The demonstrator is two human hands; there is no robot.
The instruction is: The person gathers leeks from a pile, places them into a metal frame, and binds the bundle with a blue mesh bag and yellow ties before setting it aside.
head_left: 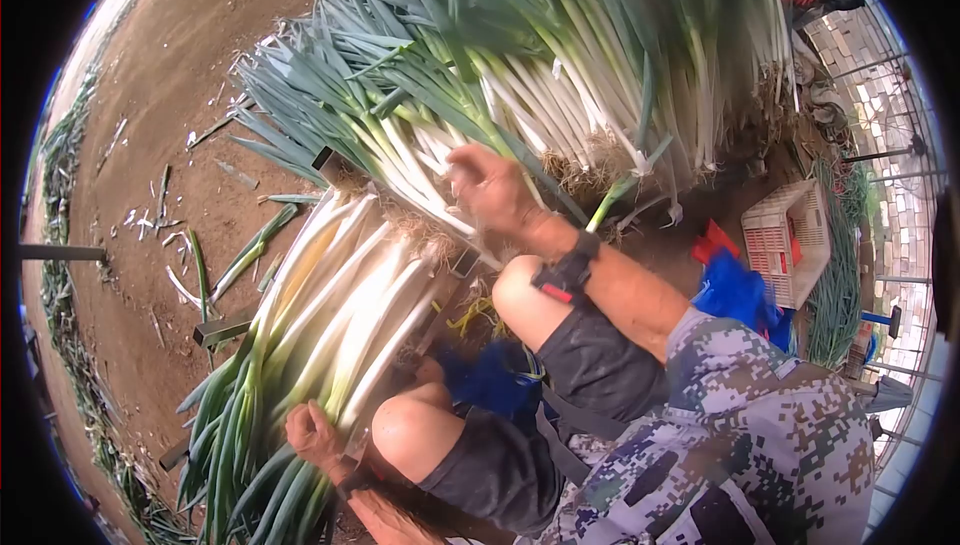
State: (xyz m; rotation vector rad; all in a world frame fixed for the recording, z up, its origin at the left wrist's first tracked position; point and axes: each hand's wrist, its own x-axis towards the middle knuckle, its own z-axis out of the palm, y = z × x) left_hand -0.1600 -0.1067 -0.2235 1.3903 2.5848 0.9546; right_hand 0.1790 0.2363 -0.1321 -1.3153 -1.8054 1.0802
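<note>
A thick row of long green onions (320,305), white stalks and roots toward me, rests across a metal frame (222,331). My left hand (315,437) lies low on this row, fingers curled around the stalks where white turns to green. Higher up, my right hand (490,195) is curled closed and slightly blurred, beside the roots and white stems of a second pile of green onions (560,95). What its fingers hold, if anything, I cannot tell. A single loose green onion (612,201) lies near my right wrist.
Trimmed leaves (250,250) and scraps litter the dirt floor (150,185) on the left. At right are a pale plastic crate (785,245), blue netting (735,295) and a red piece (715,242). Behind them runs a wire fence (905,170). My bent knees (420,430) are close to the frame.
</note>
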